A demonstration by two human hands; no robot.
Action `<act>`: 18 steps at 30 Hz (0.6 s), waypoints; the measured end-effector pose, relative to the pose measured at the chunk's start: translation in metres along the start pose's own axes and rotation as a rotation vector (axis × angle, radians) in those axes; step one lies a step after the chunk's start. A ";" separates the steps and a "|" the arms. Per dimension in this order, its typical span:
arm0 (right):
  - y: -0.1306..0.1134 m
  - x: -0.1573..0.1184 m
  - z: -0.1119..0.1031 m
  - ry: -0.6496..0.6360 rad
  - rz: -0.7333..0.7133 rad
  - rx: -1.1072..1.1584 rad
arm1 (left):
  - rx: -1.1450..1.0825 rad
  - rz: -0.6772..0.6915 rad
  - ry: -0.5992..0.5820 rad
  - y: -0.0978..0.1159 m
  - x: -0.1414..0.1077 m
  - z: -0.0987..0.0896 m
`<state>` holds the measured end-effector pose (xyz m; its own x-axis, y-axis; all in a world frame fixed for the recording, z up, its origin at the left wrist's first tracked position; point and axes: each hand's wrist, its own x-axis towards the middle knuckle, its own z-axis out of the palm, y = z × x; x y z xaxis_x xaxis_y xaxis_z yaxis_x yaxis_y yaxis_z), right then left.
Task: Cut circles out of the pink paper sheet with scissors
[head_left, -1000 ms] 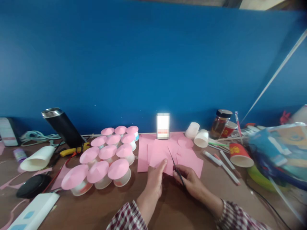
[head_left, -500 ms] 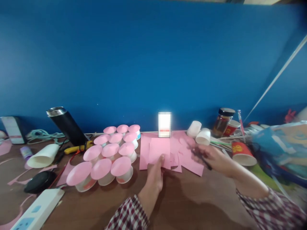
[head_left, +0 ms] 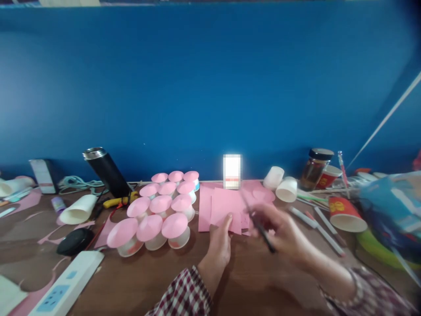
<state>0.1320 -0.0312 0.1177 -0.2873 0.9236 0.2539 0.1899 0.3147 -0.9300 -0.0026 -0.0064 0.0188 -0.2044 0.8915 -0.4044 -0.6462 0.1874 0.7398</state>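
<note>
My left hand [head_left: 221, 245] pinches the lower edge of a square sheet of pink paper [head_left: 223, 206], thumb on top. Under and behind it are more pink sheets [head_left: 204, 206]. Just to the right, my right hand [head_left: 279, 230] is closed around a slim black-handled tool [head_left: 263, 232]. Its thin, blurred front end points up and left towards the held paper; whether it is a knife or scissors I cannot tell. A round pink piece [head_left: 263, 194] lies on the sheets beyond my right hand.
Left stand rows of cups with pink cone tops [head_left: 149, 226], a black flask [head_left: 108, 171] and a power strip [head_left: 67, 283]. White paper cups [head_left: 287, 189], a jar [head_left: 315, 169], markers [head_left: 324, 232] and a tipped red cup [head_left: 345, 213] are right. A blue wall [head_left: 210, 87] rises behind.
My right hand has moved left and down, bringing the tool closer to the held paper. My left hand keeps its pinch. The whole view has shifted slightly, showing more of the left side.
</note>
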 end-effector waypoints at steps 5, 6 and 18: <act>0.044 -0.025 0.017 0.015 0.148 -0.039 | -0.009 0.000 -0.011 0.006 -0.005 0.003; 0.052 -0.027 0.017 0.055 0.164 -0.007 | 0.033 -0.013 0.041 0.008 -0.006 0.004; 0.077 -0.033 0.014 -0.105 0.337 0.078 | -0.036 0.030 0.021 0.011 -0.006 0.010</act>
<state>0.1434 -0.0407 0.0343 -0.3166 0.9437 -0.0957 0.2193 -0.0254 -0.9753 -0.0013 -0.0056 0.0347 -0.2390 0.8877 -0.3935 -0.6655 0.1454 0.7321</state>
